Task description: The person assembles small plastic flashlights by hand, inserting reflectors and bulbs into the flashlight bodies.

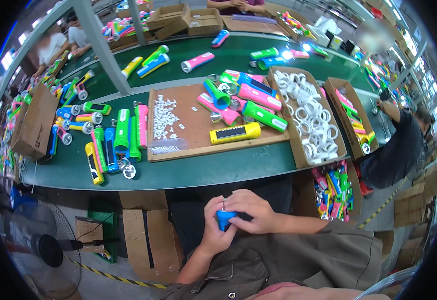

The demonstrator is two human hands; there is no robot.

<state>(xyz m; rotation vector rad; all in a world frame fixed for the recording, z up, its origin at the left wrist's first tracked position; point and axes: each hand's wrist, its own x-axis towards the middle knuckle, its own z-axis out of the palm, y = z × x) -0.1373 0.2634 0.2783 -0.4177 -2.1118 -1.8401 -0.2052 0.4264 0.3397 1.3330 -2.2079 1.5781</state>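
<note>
Close to my body, below the table's front edge, I hold a blue flashlight (224, 219) between both hands. My left hand (214, 231) wraps round its body. The fingers of my right hand (251, 211) close over its upper end, which they largely hide. On the table ahead, a shallow wooden tray (188, 95) carries small white parts (164, 117), a stack of clear round lenses (169, 145) and a pile of colourful flashlights. A yellow flashlight (235, 133) lies at the tray's front. Right of the tray, a cardboard box holds white plastic rings (314, 116).
Several flashlights (122, 131) stand or lie left of the tray; others lie on the green conveyor belt (178, 75). A cardboard box (34, 122) stands far left, a fan (48, 250) below it. Flashlights fill a lower box (334, 192) at right. A co-worker (398, 145) works at right.
</note>
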